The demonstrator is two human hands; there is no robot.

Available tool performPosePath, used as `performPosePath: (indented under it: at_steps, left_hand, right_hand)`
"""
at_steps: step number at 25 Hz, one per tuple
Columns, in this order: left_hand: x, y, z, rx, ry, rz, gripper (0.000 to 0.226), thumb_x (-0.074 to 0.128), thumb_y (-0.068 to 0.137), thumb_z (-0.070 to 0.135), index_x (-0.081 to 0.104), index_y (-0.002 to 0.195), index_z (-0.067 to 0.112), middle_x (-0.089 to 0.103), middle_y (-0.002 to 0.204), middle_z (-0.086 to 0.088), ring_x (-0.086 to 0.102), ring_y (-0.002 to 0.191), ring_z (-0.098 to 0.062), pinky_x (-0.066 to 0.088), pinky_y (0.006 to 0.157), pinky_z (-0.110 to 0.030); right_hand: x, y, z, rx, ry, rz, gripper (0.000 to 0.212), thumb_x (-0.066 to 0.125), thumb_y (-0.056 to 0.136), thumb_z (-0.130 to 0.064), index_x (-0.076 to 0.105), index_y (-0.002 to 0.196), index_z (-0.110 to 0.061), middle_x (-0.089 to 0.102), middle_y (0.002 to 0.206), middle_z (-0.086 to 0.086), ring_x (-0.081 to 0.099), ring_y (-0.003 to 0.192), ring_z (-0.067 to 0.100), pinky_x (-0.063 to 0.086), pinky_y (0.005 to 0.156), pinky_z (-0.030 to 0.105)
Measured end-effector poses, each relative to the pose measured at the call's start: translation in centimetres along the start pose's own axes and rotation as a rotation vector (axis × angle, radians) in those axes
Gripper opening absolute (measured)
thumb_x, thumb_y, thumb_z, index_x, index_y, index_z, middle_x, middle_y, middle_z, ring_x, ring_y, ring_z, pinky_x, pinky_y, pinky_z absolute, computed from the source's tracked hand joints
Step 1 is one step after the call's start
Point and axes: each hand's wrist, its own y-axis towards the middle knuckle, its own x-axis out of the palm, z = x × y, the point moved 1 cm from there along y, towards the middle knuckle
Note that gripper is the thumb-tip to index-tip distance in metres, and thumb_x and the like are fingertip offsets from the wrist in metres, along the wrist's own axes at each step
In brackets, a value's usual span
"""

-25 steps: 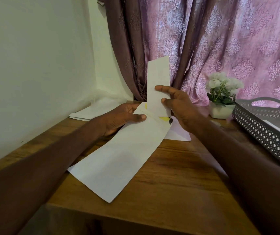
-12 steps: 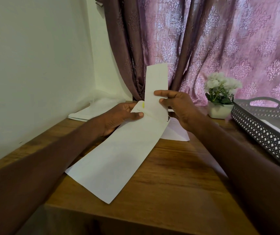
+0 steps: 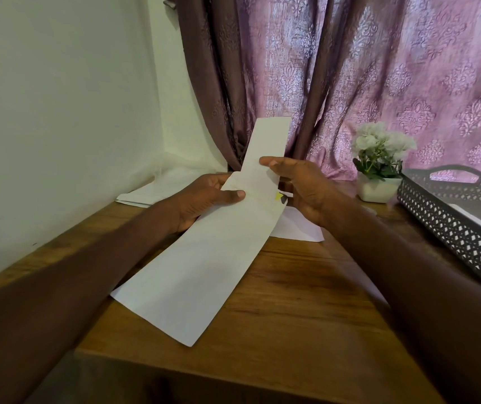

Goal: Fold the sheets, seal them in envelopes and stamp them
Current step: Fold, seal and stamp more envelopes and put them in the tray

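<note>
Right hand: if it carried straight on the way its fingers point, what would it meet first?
The right hand points leftward across the folded sheet it pinches; beyond that, most likely the left hand holding the envelope, though depth is unclear.

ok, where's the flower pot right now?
In the head view, the flower pot stands at the back right of the table, against the curtain, between the right hand and the perforated tray.

The folded sheet (image 3: 265,158) now leans further right as the right hand (image 3: 300,185) tilts it.
</note>
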Motion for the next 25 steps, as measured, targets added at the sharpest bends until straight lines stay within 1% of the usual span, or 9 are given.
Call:
performPosePath:
  at_steps: [5,7,10,13,15,17,21,23,25]
  left_hand:
    - [-0.1,0.0,-0.1,-0.004,-0.032,0.018,0.038,0.067,0.099,0.014,0.065,0.137,0.007,0.074,0.129,-0.012,0.07,0.12,-0.035,0.055,0.105,-0.046]
    - [-0.1,0.1,-0.2,-0.014,-0.048,-0.016,0.039,0.067,0.099,0.013,0.065,0.137,0.009,0.074,0.129,-0.012,0.071,0.119,-0.035,0.056,0.104,-0.045]
    - [0.1,0.1,-0.1,-0.019,-0.073,-0.038,0.038,0.067,0.099,0.012,0.066,0.137,0.008,0.074,0.129,-0.013,0.072,0.116,-0.033,0.058,0.1,-0.043]
    - [0.3,0.0,0.2,-0.041,-0.115,0.013,0.03,0.064,0.102,0.015,0.069,0.129,0.005,0.079,0.116,-0.011,0.078,0.096,-0.025,0.064,0.082,-0.032]
    - [0.1,0.1,0.1,-0.052,-0.124,0.043,0.029,0.062,0.104,0.017,0.07,0.129,0.004,0.078,0.116,-0.012,0.078,0.093,-0.023,0.064,0.08,-0.03]
    - [0.0,0.2,0.0,-0.052,-0.115,0.059,0.03,0.062,0.104,0.017,0.07,0.129,0.004,0.077,0.12,-0.015,0.078,0.095,-0.024,0.064,0.083,-0.031]
    - [-0.2,0.4,-0.1,-0.042,-0.062,0.121,0.03,0.065,0.102,0.02,0.071,0.129,0.006,0.078,0.118,-0.012,0.076,0.099,-0.026,0.061,0.091,-0.034]
    - [-0.2,0.4,0.0,-0.039,-0.043,0.12,0.03,0.065,0.102,0.021,0.071,0.128,0.006,0.079,0.116,-0.011,0.076,0.097,-0.024,0.062,0.087,-0.032]
    - [0.0,0.2,0.2,-0.041,-0.029,0.102,0.028,0.064,0.103,0.02,0.072,0.126,0.007,0.081,0.11,-0.008,0.077,0.089,-0.018,0.063,0.077,-0.026]
  right_hand:
    - [-0.4,-0.1,0.2,-0.034,-0.025,0.006,0.024,0.067,0.098,-0.015,0.078,0.117,-0.025,0.074,0.123,0.002,0.065,0.103,0.023,0.051,0.066,0.029]
    - [-0.8,0.0,0.1,-0.054,0.025,0.046,0.041,0.071,0.094,-0.008,0.07,0.127,-0.033,0.072,0.124,0.002,0.068,0.099,0.022,0.052,0.063,0.031]
    - [-1.1,0.4,0.3,-0.032,0.056,0.112,0.071,0.076,0.084,0.007,0.053,0.141,-0.029,0.069,0.128,0.009,0.07,0.104,0.031,0.054,0.064,0.035]
    - [-1.3,0.7,0.3,-0.048,0.136,0.203,0.089,0.074,0.081,0.016,0.042,0.15,-0.03,0.068,0.128,0.011,0.07,0.106,0.033,0.058,0.069,0.038]
    - [-1.4,0.7,0.2,-0.054,0.16,0.226,0.099,0.073,0.081,0.017,0.032,0.154,-0.035,0.07,0.123,0.01,0.071,0.104,0.032,0.061,0.073,0.042]
    - [-1.5,0.8,0.3,-0.028,0.126,0.22,0.093,0.073,0.081,0.016,0.034,0.151,-0.03,0.072,0.116,0.009,0.073,0.1,0.032,0.062,0.077,0.045]
    - [-1.3,0.7,0.5,0.103,-0.025,0.083,0.053,0.076,0.082,0.01,0.06,0.129,-0.006,0.073,0.118,0.017,0.068,0.09,0.027,0.062,0.083,0.045]
    - [-1.4,0.7,0.5,0.129,-0.038,0.05,0.042,0.077,0.086,0.0,0.065,0.126,-0.005,0.073,0.118,0.016,0.065,0.087,0.025,0.061,0.084,0.044]
    - [-1.7,0.7,0.3,0.077,0.06,0.139,0.038,0.075,0.092,-0.012,0.062,0.128,-0.009,0.074,0.119,0.014,0.07,0.09,0.025,0.061,0.072,0.036]
